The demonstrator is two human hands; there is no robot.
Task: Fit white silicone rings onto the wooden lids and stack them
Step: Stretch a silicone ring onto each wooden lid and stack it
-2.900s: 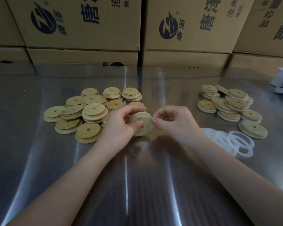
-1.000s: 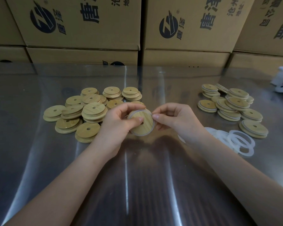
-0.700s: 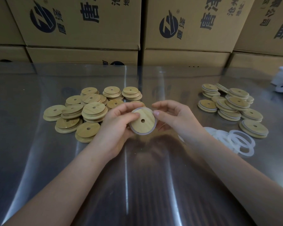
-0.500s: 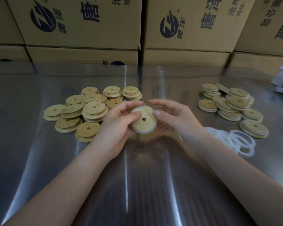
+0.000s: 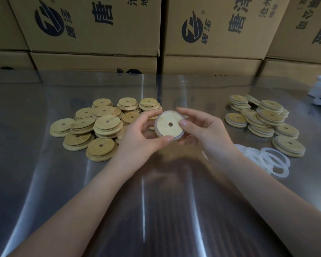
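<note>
Bare lids heaped left. Left hand pinches the lid by its edge, above the table between both piles. Ring looks on around the rim. Right hand grips the other side, thumb on the face. Risks: ring not fully seated, so it rolls off on release. A sloppy drop could topple the ringed stacks or land on the loose rings.

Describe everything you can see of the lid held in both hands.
The lid is a round, pale wooden disc with a small hole at its centre. A whitish ring runs round its edge. It is held above the table, tilted with its face toward the camera. The left hand pinches its left and lower edge. The right hand has its thumb on the face near the right edge and its fingers along the far edge.
</note>
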